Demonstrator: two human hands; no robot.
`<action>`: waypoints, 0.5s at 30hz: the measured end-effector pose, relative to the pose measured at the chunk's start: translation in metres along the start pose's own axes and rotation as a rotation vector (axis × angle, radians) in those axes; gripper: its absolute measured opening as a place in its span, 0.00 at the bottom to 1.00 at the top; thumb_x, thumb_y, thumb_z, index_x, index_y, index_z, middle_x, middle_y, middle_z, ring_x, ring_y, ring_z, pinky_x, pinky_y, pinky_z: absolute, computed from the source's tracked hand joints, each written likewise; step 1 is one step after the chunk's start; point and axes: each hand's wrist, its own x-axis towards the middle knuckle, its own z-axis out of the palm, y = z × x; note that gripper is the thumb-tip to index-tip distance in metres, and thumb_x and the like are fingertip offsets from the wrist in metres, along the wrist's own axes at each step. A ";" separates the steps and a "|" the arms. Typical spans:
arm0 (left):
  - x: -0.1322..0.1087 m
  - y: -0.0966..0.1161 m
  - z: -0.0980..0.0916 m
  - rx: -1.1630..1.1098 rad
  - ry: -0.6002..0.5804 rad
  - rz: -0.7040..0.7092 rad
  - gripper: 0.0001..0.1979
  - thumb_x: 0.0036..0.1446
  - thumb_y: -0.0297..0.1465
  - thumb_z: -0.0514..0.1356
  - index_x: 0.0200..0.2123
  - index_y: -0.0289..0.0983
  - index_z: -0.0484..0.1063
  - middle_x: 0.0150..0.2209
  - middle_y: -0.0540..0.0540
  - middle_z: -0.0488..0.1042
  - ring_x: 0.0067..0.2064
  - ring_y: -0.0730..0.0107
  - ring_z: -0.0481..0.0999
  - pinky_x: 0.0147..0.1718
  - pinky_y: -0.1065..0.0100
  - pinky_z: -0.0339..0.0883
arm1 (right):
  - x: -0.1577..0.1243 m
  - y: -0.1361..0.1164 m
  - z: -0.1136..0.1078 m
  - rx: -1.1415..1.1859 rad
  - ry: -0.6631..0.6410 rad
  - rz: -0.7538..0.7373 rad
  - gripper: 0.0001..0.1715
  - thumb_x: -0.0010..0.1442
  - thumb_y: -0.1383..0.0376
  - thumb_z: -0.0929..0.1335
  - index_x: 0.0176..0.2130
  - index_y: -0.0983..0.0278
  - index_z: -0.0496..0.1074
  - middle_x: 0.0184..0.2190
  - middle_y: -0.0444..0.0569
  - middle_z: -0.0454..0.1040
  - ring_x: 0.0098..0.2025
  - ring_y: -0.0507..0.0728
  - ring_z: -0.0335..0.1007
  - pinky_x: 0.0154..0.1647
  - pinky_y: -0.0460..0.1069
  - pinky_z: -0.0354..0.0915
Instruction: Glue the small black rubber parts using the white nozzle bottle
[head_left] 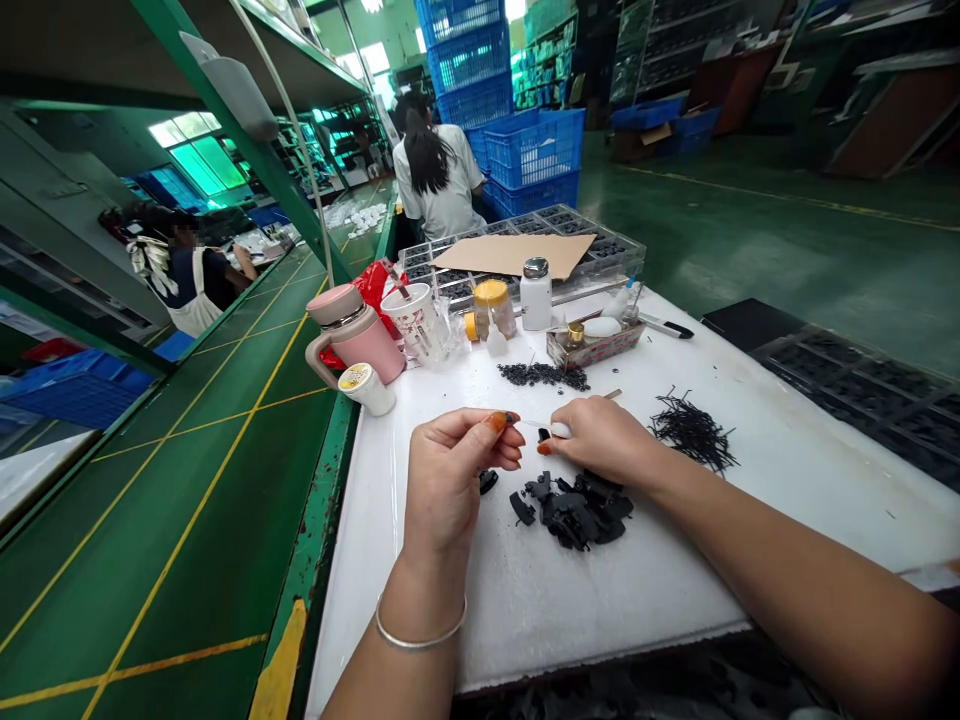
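Tiny dark part [510, 417]: pinched between thumb and forefinger tips of left hand [456, 475], centre of frame, held just above the counter [787, 450]. Left hand closed on it, other fingers curled under; silver bangle [420, 636] on that wrist.

Right hand [600, 440]: closed around a thin pale stick [553, 429], whose tip points left toward the dark part. Whether the tip touches the part cannot be told.

Directly below both hands: loose heap of black plastic pieces [577, 510] on the white counter, one stray piece [487, 481] left of it.

Right of the right hand: pile of thin black pins [691, 432]. Above the hands: smaller scatter of black bits [544, 375].

Further up: small tray [592, 347], white bottle [535, 293], yellow-lidded jar [493, 305], pink mug [356, 335], white cup [367, 388] lying on its side at the counter's left edge.

Top centre: sheet of cardboard [514, 252] on compartment trays, blue crates [532, 150], a person in a white shirt [436, 175] facing away. Upper left: another person [191, 275] at the green line.
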 end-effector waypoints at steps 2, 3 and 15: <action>0.000 0.000 0.000 0.000 0.003 -0.003 0.05 0.52 0.30 0.65 0.28 0.34 0.79 0.24 0.47 0.77 0.23 0.78 0.74 0.23 0.78 0.70 | 0.001 0.004 0.000 -0.026 0.011 0.016 0.18 0.53 0.51 0.70 0.24 0.63 0.73 0.26 0.52 0.76 0.31 0.59 0.70 0.26 0.48 0.49; 0.000 0.000 0.000 0.001 0.006 -0.003 0.05 0.52 0.30 0.65 0.28 0.34 0.79 0.24 0.47 0.77 0.23 0.78 0.74 0.23 0.78 0.70 | 0.001 0.006 -0.001 -0.035 0.015 0.018 0.19 0.53 0.50 0.70 0.24 0.63 0.72 0.26 0.52 0.76 0.31 0.59 0.70 0.26 0.48 0.49; 0.003 0.002 -0.004 0.027 0.103 0.020 0.05 0.47 0.30 0.68 0.26 0.34 0.78 0.24 0.47 0.78 0.24 0.76 0.76 0.23 0.78 0.70 | -0.009 0.036 -0.035 0.102 0.185 0.029 0.15 0.54 0.52 0.71 0.34 0.61 0.73 0.35 0.45 0.77 0.37 0.55 0.70 0.32 0.46 0.57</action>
